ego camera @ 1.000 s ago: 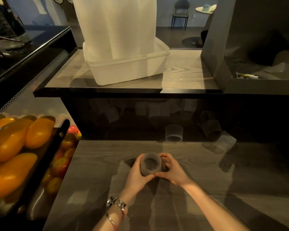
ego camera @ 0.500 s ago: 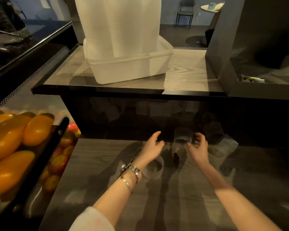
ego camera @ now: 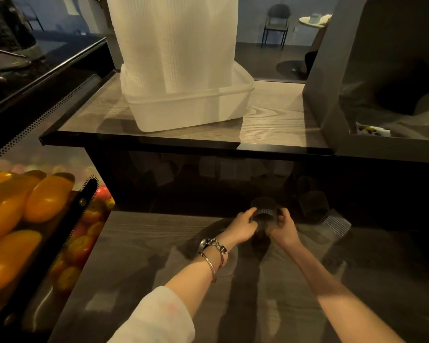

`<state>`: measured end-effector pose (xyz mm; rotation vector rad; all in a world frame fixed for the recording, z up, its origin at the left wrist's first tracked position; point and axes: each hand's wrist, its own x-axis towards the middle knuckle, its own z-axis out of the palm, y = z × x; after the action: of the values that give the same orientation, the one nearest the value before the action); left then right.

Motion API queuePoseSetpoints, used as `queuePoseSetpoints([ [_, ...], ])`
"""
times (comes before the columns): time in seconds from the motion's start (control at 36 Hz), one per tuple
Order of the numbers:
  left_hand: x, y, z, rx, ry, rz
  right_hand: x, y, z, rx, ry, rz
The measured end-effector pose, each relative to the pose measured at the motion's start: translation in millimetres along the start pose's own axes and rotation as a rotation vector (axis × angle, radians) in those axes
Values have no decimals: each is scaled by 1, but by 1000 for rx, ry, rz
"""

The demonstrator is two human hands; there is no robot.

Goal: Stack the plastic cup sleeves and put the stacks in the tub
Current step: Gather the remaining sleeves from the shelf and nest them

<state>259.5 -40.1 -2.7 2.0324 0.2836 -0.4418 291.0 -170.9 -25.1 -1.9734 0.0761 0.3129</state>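
A ribbed, translucent plastic sleeve (ego camera: 265, 212), round and short like a cut-off cup, is being gripped at the far edge of the lower counter (ego camera: 159, 243), right where the dark glossy front panel begins. It is being held from both sides: the left hand (ego camera: 243, 225) is being curled round its left wall, the right hand (ego camera: 281, 227) round its right wall, fingers bent on the fluted surface. Both forearms are being stretched forward and slightly inward, wrists low over the grey wood-grain top. A metal watch (ego camera: 212, 243) and a thin bangle (ego camera: 212, 267) are being worn on the left wrist, with a pale sleeve cuff (ego camera: 156, 315) pushed up behind.

Further sleeves (ego camera: 333, 222) are lying tipped over near the counter's far right edge, their ridges catching light. On the upper counter (ego camera: 270, 115), a milky, round-cornered plastic tub (ego camera: 188, 110) is sitting near the front edge, with tall white ribbed stacks (ego camera: 174, 40) standing upright inside it. Smooth orange and red fruit (ego camera: 35, 206) is being displayed beyond the lower counter's left edge.
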Motion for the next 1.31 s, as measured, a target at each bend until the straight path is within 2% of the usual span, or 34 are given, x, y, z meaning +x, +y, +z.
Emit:
queuePoseSetpoints([
  [0.17,-6,-14,-22,25,107,83,-9,-12,16,-264,-71,-93],
  [0.36,-15,-50,-58,71,176,80,-21,-23,41,-348,-244,-146],
  [0.44,-20,-72,-67,10,132,18,-25,-23,50,-355,-378,-223],
  [0.5,-23,-83,-69,-66,63,-24,-27,-22,53,-310,-421,-189],
  [0.64,-24,-94,-67,-187,36,-72,-25,-16,57,-305,-394,-105],
  [0.92,-37,-77,-73,-238,175,80,-43,-39,47,-28,-293,-133],
  [1.14,-75,-80,-61,-280,141,116,-77,-39,38,-65,-277,-170],
  [1.31,-96,-94,-48,-240,165,154,-99,-23,36,-51,-343,-183],
])
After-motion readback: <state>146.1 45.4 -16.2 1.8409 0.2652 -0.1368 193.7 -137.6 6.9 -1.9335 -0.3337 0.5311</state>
